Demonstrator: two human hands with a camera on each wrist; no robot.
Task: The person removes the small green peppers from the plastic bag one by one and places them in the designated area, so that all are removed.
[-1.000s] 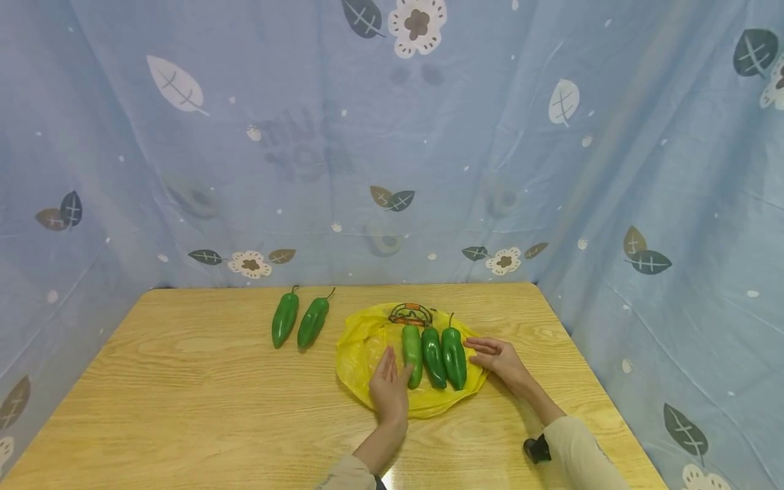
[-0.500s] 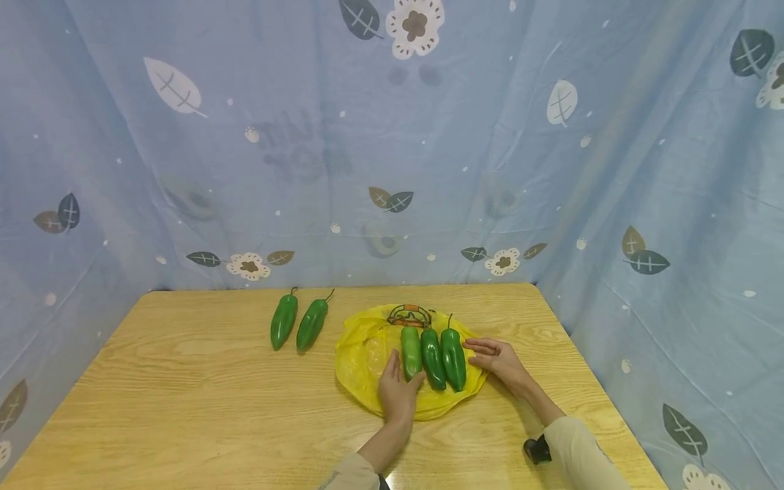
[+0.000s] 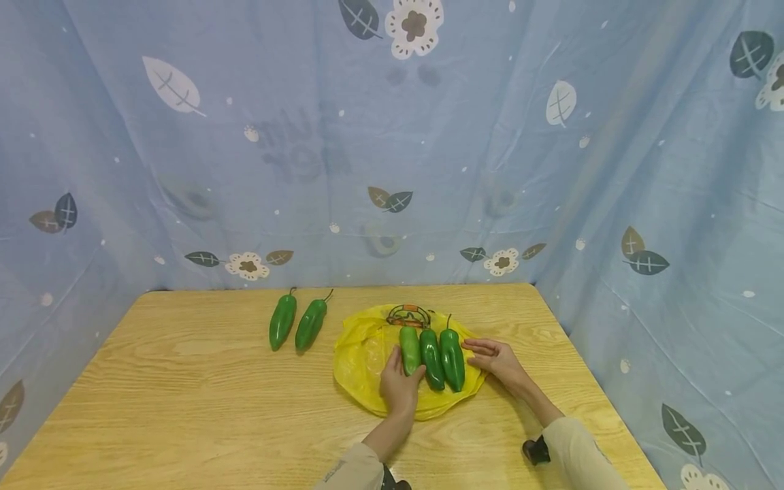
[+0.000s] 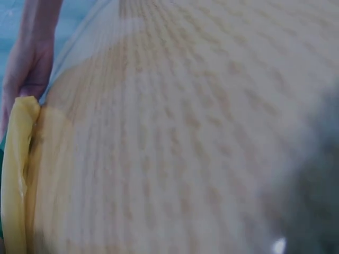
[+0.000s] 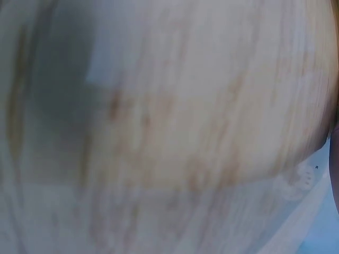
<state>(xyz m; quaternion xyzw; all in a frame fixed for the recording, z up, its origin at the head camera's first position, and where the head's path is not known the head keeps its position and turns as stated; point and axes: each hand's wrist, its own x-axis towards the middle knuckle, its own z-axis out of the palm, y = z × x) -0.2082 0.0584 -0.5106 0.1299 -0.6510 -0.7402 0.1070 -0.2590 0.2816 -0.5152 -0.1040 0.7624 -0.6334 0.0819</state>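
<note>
My left hand [image 3: 401, 391] is at the lower end of a light green, cucumber-like vegetable [image 3: 410, 347], with its thumb on the right side and its fingers on the left. This vegetable lies in a row with two darker green peppers [image 3: 432, 361] on a flattened yellow plastic bag [image 3: 360, 367]. Beside the rightmost green pepper [image 3: 452, 361], my right hand [image 3: 505, 367] rests at the bag's right edge with its fingers extended and nothing gripped. In the left wrist view, the yellow bag's edge [image 4: 16, 180] stands at the far left, with the right hand [image 4: 26, 69] behind it.
Two more green peppers, one [image 3: 282, 322] left of the other [image 3: 311, 325], lie near the back of the wooden table [image 3: 202, 395]. A blue patterned curtain [image 3: 275, 170] encloses the table's back and sides. The right wrist view shows mostly blurred table.
My left hand has moved right and slightly up, from beside the light green vegetable to around its lower end. My right hand has stayed almost still.
</note>
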